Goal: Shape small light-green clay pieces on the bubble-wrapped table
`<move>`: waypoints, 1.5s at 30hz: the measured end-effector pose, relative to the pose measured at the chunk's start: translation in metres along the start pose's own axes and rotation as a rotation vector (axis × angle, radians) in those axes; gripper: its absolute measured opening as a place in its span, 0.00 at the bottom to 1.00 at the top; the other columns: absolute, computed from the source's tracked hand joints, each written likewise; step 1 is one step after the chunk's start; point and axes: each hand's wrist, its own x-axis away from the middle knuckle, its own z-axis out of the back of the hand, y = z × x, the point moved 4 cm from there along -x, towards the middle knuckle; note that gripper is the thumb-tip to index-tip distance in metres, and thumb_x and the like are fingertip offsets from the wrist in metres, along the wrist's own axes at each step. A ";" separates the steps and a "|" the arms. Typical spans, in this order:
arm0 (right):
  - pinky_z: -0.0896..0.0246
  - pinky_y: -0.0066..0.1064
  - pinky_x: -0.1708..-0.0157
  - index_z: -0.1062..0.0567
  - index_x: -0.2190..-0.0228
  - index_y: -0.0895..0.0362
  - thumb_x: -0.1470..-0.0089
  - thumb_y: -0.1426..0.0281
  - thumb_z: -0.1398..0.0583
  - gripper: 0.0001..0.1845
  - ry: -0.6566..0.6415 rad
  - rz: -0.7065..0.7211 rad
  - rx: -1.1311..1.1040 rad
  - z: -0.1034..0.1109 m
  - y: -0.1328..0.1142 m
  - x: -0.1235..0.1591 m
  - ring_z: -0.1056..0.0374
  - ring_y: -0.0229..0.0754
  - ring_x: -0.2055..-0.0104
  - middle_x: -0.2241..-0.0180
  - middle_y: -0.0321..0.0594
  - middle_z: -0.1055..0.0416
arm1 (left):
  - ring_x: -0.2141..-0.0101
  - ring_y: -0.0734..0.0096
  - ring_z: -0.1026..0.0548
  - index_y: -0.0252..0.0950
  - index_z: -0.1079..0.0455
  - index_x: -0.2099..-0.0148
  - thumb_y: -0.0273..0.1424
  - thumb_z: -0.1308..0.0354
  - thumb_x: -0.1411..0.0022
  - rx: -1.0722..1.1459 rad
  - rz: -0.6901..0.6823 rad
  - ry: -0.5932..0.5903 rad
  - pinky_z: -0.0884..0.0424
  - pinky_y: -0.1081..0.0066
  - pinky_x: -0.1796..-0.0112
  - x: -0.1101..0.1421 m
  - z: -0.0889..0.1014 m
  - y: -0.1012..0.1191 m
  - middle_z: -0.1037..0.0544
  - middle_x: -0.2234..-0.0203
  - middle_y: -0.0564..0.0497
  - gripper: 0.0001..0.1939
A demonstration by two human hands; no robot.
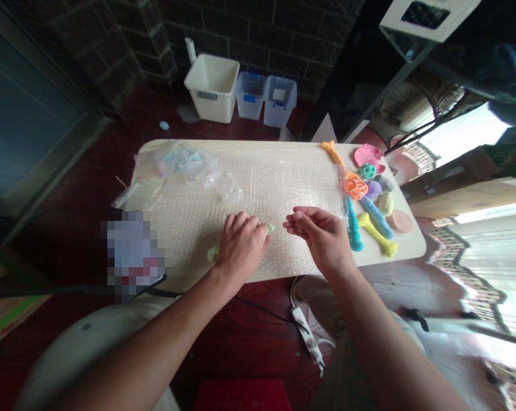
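A small, pale green, uneven lump [271, 228] is seen just right of the frame's centre, partly covered. A larger pale green piece [213, 254], rounded and also partly hidden, is laid on clear bubble wrap [279, 177], lower and to the left.

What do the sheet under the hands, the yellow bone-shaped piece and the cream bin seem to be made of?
Sheet: clear, glossy plastic bubble wrap, judging by its rows of small glinting bumps.
Yellow bone-shaped piece: matte, perhaps modelling clay, from its soft, uneven outline.
Cream bin: probably opaque plastic; moulded-looking rim.
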 end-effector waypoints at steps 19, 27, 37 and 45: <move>0.31 0.31 0.72 0.18 0.71 0.56 0.49 0.61 0.25 0.13 -0.085 0.040 0.086 -0.029 0.002 -0.009 0.27 0.38 0.75 0.74 0.38 0.20 | 0.62 0.66 0.21 0.35 0.21 0.55 0.36 0.25 0.44 1.411 0.516 0.085 0.27 0.67 0.59 0.022 0.033 -0.060 0.17 0.62 0.48 0.16; 0.38 0.29 0.76 0.19 0.74 0.56 0.48 0.60 0.26 0.14 -0.104 0.038 0.121 -0.050 0.017 -0.013 0.32 0.35 0.78 0.77 0.36 0.23 | 0.68 0.74 0.26 0.37 0.20 0.58 0.34 0.28 0.41 1.673 0.494 -0.012 0.31 0.71 0.64 0.025 0.029 -0.065 0.20 0.67 0.51 0.10; 0.28 0.37 0.62 0.13 0.64 0.53 0.53 0.62 0.24 0.14 -0.096 0.023 0.053 -0.067 0.030 -0.021 0.26 0.40 0.69 0.69 0.38 0.18 | 0.67 0.71 0.22 0.36 0.19 0.63 0.35 0.25 0.46 1.648 0.536 -0.025 0.29 0.69 0.62 0.028 0.031 -0.068 0.17 0.69 0.50 0.11; 0.29 0.34 0.62 0.14 0.65 0.53 0.61 0.63 0.21 0.18 -0.086 -0.061 -0.006 -0.066 0.025 -0.020 0.26 0.38 0.70 0.72 0.35 0.19 | 0.68 0.69 0.21 0.38 0.22 0.44 0.35 0.25 0.44 1.545 0.560 -0.007 0.28 0.69 0.63 0.034 0.037 -0.075 0.16 0.68 0.50 0.25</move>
